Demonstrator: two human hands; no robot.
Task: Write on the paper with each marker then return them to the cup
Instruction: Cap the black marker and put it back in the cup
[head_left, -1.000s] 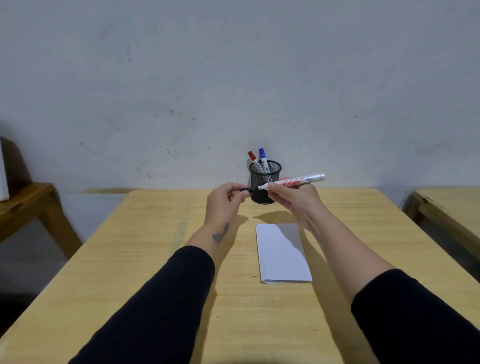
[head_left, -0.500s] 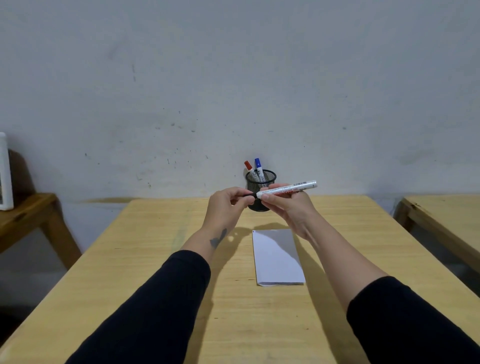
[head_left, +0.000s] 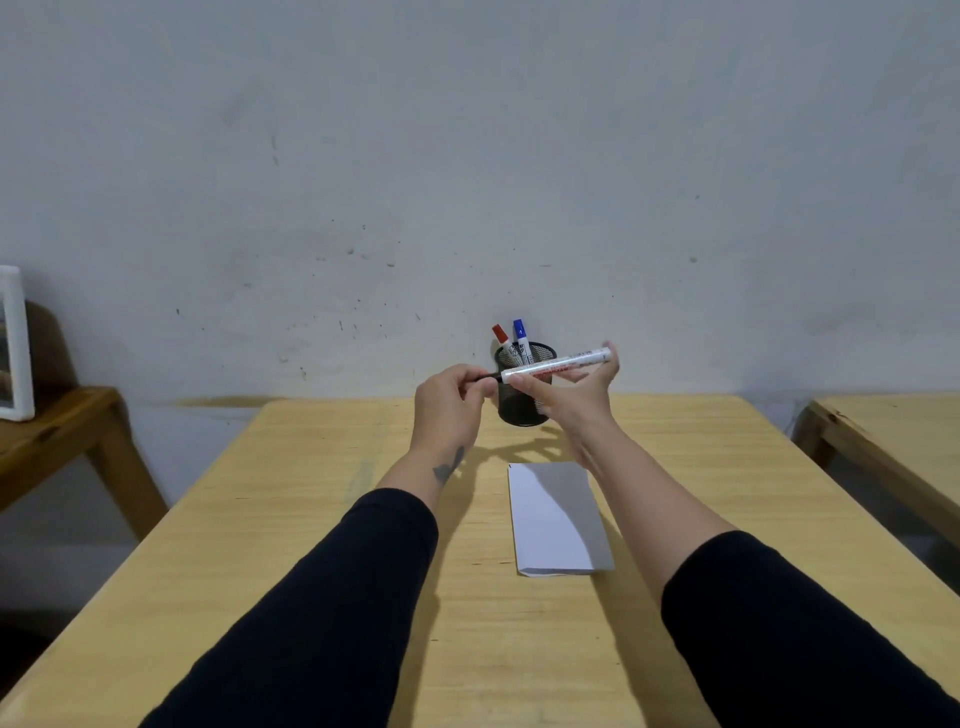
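We find the right hand (head_left: 576, 395) holding a white marker (head_left: 556, 365) level above the desk (head_left: 311, 519), left hand (head_left: 449, 400) pinching its black cap end. Paper (head_left: 558, 519) lies below; the cup (head_left: 522, 387) stands behind. A jerked cap could smear ink on the fingers. The barrel's red print is illegible.

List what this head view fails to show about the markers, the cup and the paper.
- Held marker: label print too small to read; cap end buried in the left hand.
- Red marker and blue marker: barrels hidden inside the cup.
- Cup: partly covered by the right hand.
- Paper: any writing undetectable under the arm's shadow.
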